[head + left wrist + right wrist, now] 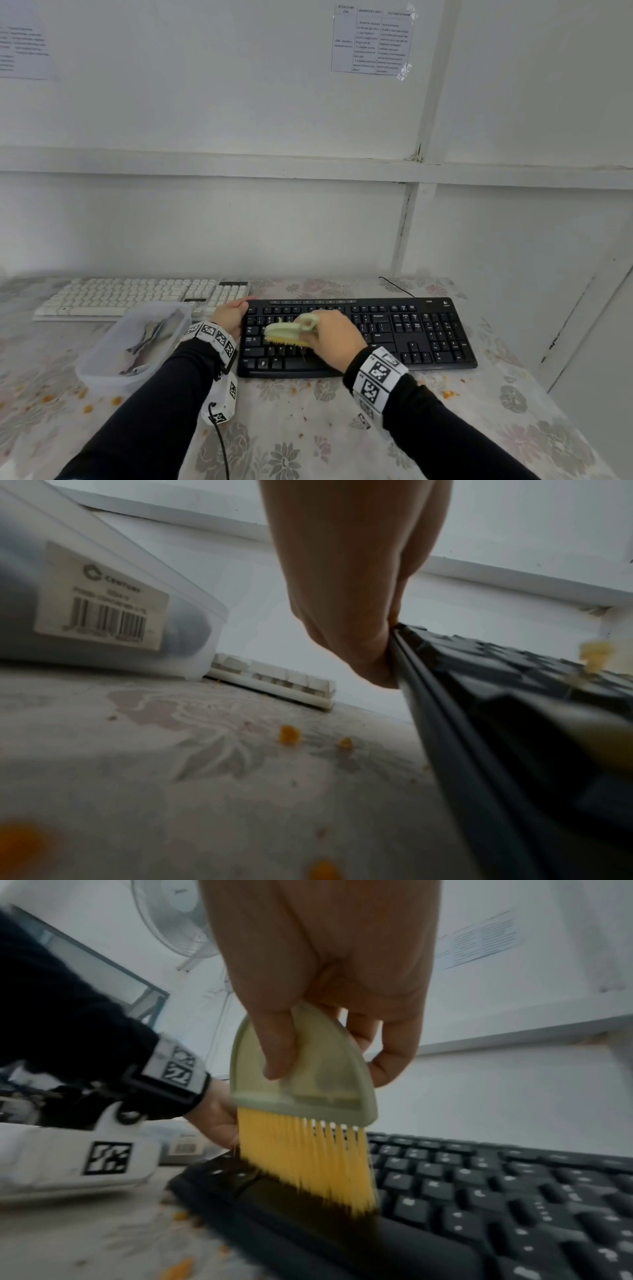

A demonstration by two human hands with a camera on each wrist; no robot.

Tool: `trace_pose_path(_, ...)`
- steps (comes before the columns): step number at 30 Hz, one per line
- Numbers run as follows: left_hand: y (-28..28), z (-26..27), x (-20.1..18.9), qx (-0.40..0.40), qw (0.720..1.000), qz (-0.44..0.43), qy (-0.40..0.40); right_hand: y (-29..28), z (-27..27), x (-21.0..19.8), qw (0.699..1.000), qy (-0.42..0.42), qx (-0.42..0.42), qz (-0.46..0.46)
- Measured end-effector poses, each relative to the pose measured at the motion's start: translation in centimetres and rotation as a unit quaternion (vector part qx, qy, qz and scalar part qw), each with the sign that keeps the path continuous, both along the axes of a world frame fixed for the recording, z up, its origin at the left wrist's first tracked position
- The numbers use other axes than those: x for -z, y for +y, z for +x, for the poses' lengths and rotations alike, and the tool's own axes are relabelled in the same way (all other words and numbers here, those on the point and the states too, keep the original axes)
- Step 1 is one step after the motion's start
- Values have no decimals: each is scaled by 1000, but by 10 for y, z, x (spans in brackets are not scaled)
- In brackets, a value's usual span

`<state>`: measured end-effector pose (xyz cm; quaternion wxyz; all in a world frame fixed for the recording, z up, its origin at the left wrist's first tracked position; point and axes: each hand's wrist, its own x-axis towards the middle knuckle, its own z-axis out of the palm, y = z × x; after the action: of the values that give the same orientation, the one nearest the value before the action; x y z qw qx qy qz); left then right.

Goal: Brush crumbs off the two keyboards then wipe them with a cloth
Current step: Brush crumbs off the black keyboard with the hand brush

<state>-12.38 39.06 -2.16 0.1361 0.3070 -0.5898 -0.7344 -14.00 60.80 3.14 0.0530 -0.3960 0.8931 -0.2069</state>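
A black keyboard (411, 329) lies in the middle of the table. My right hand (334, 334) grips a pale green brush (291, 330) with yellow bristles (304, 1164); the bristle tips touch the keys on the keyboard's left part (445, 1191). My left hand (231, 313) holds the black keyboard's left edge (421, 685), the thumb (352, 615) against its side. A white keyboard (137, 296) lies at the back left, partly behind a tub. Grey cloth (154, 335) lies in that tub.
A clear plastic tub (102, 359) stands left of the black keyboard, close to my left wrist. Orange crumbs (289, 734) dot the flowered tablecloth (308, 428). A wall runs along the table's back and right. A black cable (395, 286) trails behind the black keyboard.
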Motion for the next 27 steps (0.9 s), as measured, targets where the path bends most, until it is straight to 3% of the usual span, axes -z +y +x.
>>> trace_pose_path(6,0,0,-2,-5,1000,1,0,5,15,6,989,-79,-70,105)
trace_pose_path(13,0,2,-7,-6,1000,1,5,-15,11,-2,999,10,-34,-32)
trace_pose_path(19,-1,3,-9,2,1000,3,-1,-15,19,1,994,29,-94,42)
trace_pose_path(22,1,5,-9,-4,1000,11,3,-11,8,-10,999,2,-55,3)
trace_pose_path(27,2,5,-8,-3,1000,13,9,-12,5,-5,996,63,-65,-13)
